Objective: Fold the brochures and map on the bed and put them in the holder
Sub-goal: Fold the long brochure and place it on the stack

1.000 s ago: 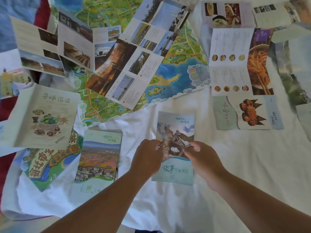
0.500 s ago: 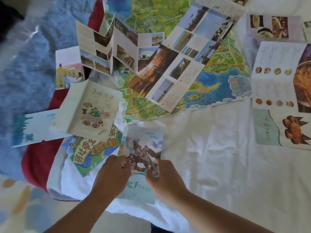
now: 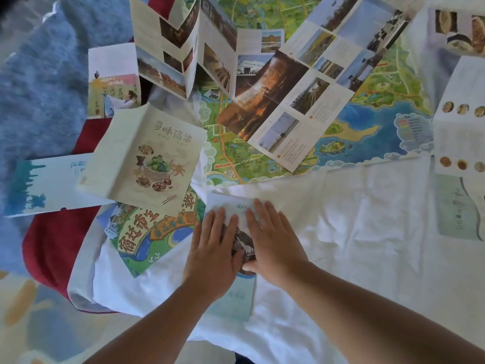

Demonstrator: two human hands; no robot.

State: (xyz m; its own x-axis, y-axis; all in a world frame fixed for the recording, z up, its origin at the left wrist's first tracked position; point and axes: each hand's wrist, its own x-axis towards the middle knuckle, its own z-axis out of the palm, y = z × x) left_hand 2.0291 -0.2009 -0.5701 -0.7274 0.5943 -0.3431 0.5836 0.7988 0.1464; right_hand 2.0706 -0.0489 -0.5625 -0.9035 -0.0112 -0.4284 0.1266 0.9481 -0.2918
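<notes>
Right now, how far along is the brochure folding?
Done: the horse-cover brochure is folded; it lies flat on the white sheet. In hand: the left hand and right hand press flat on it. Left: the map, the photo brochure and the zigzag brochure lie open. No holder in view.

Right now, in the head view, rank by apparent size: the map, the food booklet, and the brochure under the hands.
1. Map, largest though partly covered.
2. Food booklet.
3. Brochure, smallest showing, but the left hand and right hand hide much of it, so its rank against the booklet is unsure.
</notes>
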